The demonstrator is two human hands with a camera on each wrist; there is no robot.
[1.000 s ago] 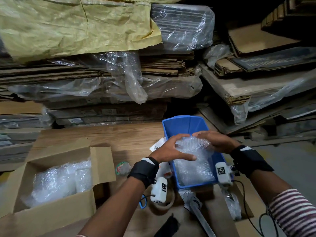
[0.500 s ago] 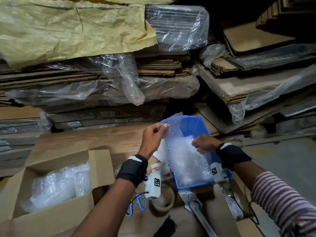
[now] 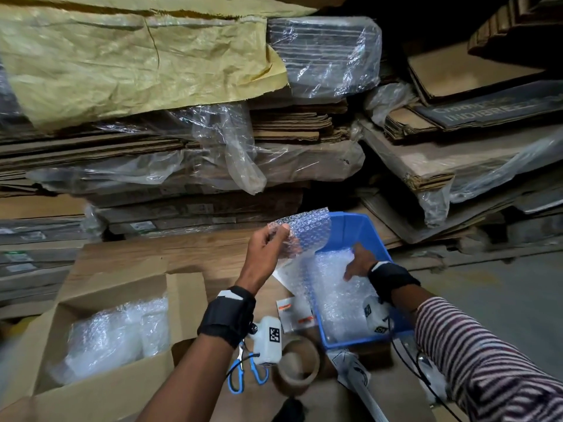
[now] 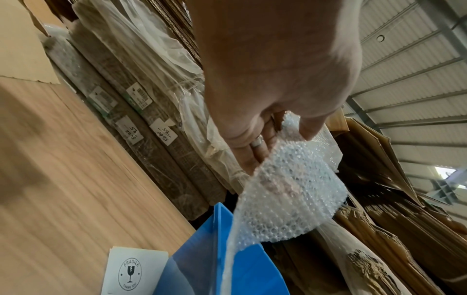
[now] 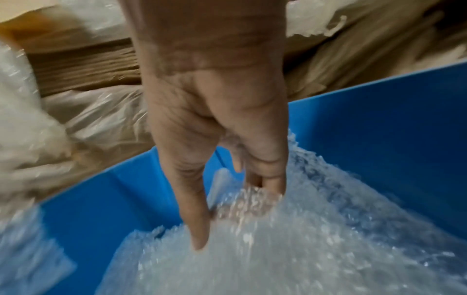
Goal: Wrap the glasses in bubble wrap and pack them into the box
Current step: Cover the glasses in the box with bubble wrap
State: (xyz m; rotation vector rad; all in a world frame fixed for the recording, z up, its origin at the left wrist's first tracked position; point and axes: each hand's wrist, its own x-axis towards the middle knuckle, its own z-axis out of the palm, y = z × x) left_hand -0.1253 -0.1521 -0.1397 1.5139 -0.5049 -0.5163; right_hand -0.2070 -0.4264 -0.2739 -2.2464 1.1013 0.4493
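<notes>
Landmark: the blue bin [image 3: 359, 229], standing on your wooden tabletop [image 3: 182, 248]; every place below is given from it.
Far left of the bin: your open cardboard box [image 3: 106, 388], with bubble-wrapped bundles [image 3: 115, 330] already lying inside.
Left and nearer you: blue-handled scissors [image 3: 243, 376] and a brown tape roll [image 3: 297, 368] on the tabletop; a white "FRAGILE" card [image 4: 131, 271] lies just beside the bin's left wall.
Above the bin's left rim: your left hand [image 3: 263, 254] pinches the top corner of a bubble wrap sheet [image 3: 304, 233] between thumb and fingers, and the sheet hangs down into the bin.
Inside the bin: your right hand [image 3: 359, 263] reaches down into the heaped bubble wrap [image 5: 303, 249]; fingers extended and touching it, no grasp visible.
Glasses: you cannot tell where they are under the wrap.
Behind the bin: stacks of flattened cardboard [image 3: 289, 126] under clear plastic.
Right of the bin: grey floor [image 3: 502, 300].
</notes>
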